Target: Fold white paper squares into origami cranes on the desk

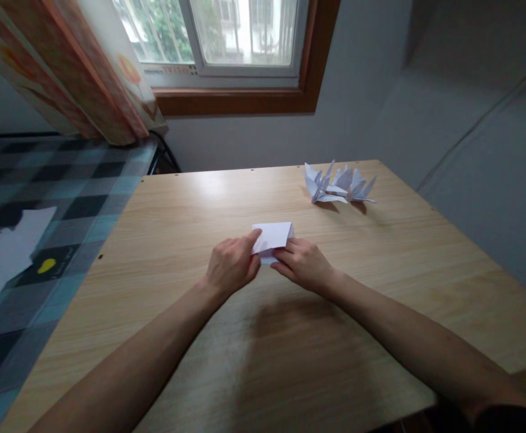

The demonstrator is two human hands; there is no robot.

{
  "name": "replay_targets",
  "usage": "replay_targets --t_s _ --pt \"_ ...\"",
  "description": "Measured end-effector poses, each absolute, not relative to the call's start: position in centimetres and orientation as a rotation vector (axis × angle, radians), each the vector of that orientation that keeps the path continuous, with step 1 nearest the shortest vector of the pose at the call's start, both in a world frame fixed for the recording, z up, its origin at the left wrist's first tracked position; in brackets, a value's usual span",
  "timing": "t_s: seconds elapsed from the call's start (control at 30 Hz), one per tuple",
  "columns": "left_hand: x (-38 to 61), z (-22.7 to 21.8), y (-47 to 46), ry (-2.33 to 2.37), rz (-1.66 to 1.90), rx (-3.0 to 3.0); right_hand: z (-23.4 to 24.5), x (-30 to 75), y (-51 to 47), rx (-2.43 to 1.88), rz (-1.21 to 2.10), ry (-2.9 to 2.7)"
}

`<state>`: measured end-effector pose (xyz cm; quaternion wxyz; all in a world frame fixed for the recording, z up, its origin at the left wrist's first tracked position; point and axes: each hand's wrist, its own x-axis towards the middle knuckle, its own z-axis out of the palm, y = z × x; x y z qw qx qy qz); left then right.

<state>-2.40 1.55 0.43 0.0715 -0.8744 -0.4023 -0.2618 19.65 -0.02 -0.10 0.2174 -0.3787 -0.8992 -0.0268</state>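
Observation:
A small folded piece of white paper (274,236) lies on the light wooden table (191,204) near its middle. My left hand (231,264) presses on the paper's left edge, fingers curled and forefinger stretched onto it. My right hand (303,263) pinches the paper's lower right part with closed fingers. The near part of the paper is hidden under both hands.
Several finished folded paper figures (339,184) sit in a cluster at the table's far right. A checked blue-grey cloth (41,198) with a white sheet (5,252) lies to the left. A window and curtain stand behind; grey walls close the right side.

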Motion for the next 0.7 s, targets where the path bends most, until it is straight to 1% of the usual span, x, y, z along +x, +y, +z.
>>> replay_targets --t_s 0.13,0.33,0.47,0.6,0.7 --pt "-3.1 0.6 1.7 -1.058 -0.782 -2.668 -0.3 20.4 0.3 -0.965 0.020 -2.480" --pt "-3.1 1.2 1.6 -0.754 -0.640 -2.713 -0.4 21.1 0.7 -0.836 0.107 -2.443" --pt "-3.1 1.7 1.8 -0.819 -0.553 -2.719 -0.4 21.5 1.0 -0.838 0.166 -2.460" --pt "-3.3 1.7 2.2 -0.878 -0.476 -2.751 -0.5 21.8 1.3 -0.852 0.149 -2.439" --pt "-3.4 1.4 2.5 -0.917 -0.497 -2.739 -0.5 22.0 1.4 -0.867 0.162 -2.440"
